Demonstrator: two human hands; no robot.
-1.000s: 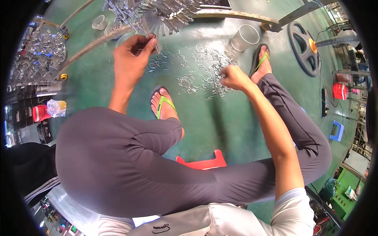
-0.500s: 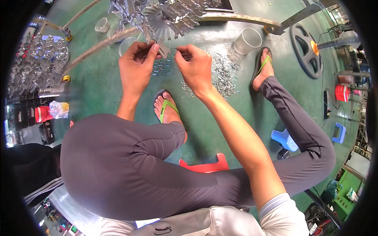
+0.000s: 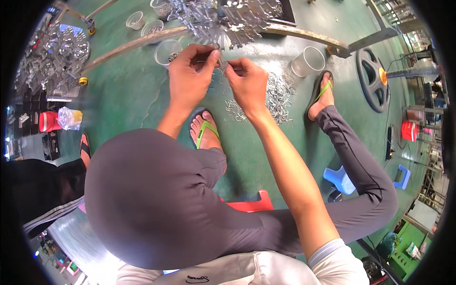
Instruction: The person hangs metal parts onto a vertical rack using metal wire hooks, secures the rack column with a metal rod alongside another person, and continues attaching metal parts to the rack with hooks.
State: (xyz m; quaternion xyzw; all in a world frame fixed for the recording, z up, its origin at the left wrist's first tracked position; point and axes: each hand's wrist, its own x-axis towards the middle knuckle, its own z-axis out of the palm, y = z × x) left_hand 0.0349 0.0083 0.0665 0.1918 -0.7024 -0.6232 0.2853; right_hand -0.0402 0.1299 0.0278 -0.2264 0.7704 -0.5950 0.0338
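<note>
My left hand (image 3: 192, 71) is closed in a pinch on a flat metal plate (image 3: 222, 61), just below a hanging cluster of shiny metal parts (image 3: 228, 21). Close beside it, my right hand (image 3: 249, 83) has thumb and forefinger pressed together at the plate's edge. Between those fingertips is a small thin wire hook, mostly hidden now. Under and right of my right hand, a loose pile of bent wire hooks (image 3: 280, 97) lies on the green floor.
A clear plastic cup (image 3: 308, 62) lies tipped right of the pile. Several tubs, including one with metal bits (image 3: 167, 51), stand left of the rack bar (image 3: 137, 45). A black handwheel (image 3: 373, 80) is at right, a red stool (image 3: 251, 204) below. Another person's dark-clothed leg (image 3: 42, 190) is at left.
My hands have come closer together, and the wire hook in my right fingers has reached the plate. The whole view has shifted slightly.
</note>
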